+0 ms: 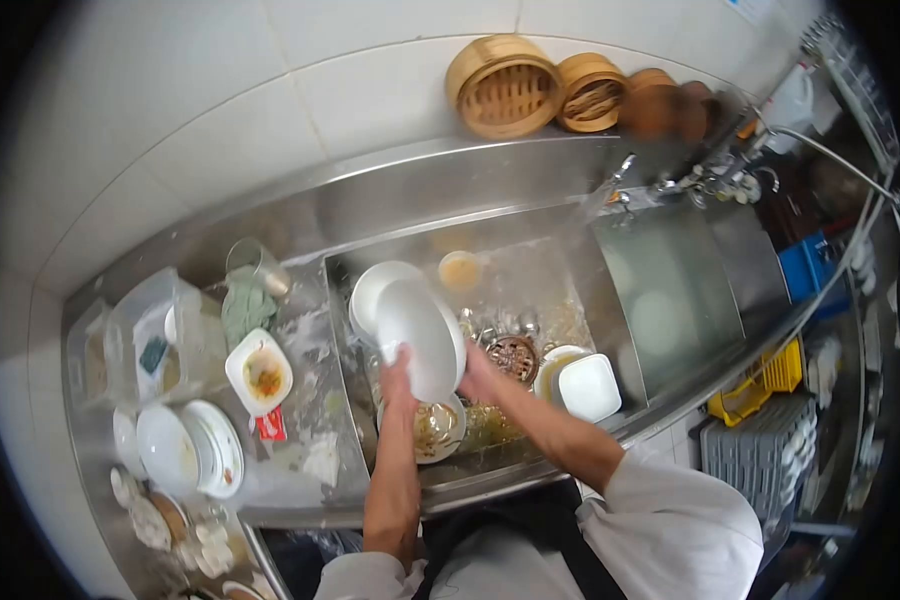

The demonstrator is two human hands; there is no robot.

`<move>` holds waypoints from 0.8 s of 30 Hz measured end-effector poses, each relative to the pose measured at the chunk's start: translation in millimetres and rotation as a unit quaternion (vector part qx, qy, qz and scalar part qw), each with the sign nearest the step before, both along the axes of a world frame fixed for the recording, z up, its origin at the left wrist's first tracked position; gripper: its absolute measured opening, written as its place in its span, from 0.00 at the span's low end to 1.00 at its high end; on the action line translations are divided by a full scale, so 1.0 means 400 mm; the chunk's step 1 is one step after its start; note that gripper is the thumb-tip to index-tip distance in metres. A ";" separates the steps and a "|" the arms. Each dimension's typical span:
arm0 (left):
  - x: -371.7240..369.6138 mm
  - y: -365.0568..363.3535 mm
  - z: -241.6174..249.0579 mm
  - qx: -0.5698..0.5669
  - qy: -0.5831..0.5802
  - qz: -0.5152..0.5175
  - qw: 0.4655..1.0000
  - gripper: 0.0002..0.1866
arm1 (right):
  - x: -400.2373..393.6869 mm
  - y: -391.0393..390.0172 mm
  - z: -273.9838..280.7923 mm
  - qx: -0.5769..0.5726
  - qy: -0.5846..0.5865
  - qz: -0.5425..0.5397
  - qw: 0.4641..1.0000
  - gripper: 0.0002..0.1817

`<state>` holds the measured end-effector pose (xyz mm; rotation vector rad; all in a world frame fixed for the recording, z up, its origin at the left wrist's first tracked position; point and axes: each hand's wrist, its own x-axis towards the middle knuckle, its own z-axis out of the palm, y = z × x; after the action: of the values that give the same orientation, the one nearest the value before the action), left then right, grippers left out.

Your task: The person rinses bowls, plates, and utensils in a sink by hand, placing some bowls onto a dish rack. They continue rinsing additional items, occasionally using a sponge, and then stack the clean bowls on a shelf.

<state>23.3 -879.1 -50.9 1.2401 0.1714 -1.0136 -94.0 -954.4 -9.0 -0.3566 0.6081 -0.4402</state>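
Note:
Over the left sink basin, a large white oval plate is held tilted between my two hands. My left hand grips its lower left edge, and my right hand is closed on its right edge. Partly hidden behind it is another white dish. Below it in the basin sits a plate with food scraps. Near my right wrist are a brown round strainer and a white square bowl. A small dish of brownish liquid lies farther back.
Left counter: clear plastic tub, green cloth, square bowl with food remains, stacked white plates. A second basin of cloudy water is at right, below a faucet. Bamboo steamers stand along the back ledge.

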 end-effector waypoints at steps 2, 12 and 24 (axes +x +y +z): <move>0.042 -0.001 0.039 0.031 -0.182 -0.026 0.982 0.17 | -0.084 0.052 0.006 -0.099 0.098 -0.062 0.988 0.29; 0.075 0.179 -0.210 0.328 -0.539 -0.432 0.644 0.29 | -0.366 -0.359 -0.034 -0.152 0.314 -0.239 0.906 0.15; -0.003 0.108 0.016 0.352 -0.498 -0.518 0.599 0.23 | -0.564 -0.417 0.040 0.012 0.197 -0.450 0.871 0.16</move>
<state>22.2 -835.7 -44.5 2.6097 -1.3216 -1.0142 -319.7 -1121.0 7.1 -0.1122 1.1788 -1.2770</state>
